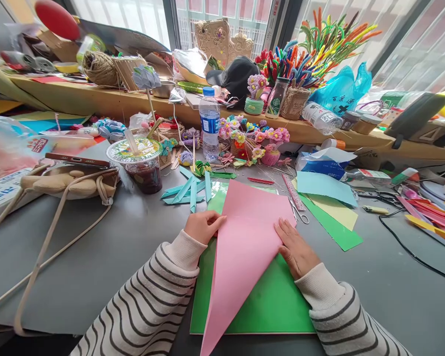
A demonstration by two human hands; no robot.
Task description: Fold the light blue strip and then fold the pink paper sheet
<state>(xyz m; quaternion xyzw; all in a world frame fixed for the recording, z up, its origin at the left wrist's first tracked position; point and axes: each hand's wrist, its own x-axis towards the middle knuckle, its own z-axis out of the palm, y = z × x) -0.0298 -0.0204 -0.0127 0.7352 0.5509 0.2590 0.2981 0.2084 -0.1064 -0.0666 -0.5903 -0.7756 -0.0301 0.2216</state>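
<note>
A pink sheet of paper [244, 247], folded over on a slant, lies on a green mat [274, 306] and comes to a point at the bottom. My left hand [203, 226] pinches its left edge between thumb and fingers. On the right edge rests my right hand [295, 247], fingers stretched out and pressing the paper down. Just past the paper are folded light-blue paper strips [185, 194] on the left. Scissors [299, 212] and a pink ruler [292, 193] lie near the sheet's upper right corner.
A lidded drink cup [143, 173], a water bottle [209, 126] and crocheted flowers [252, 138] stand behind. Leftward are a beige bag [70, 185] and a phone [77, 159]. To the right lie coloured paper sheets [328, 198] and a black cable [408, 249]. A cluttered wooden ledge [163, 106] runs along the back.
</note>
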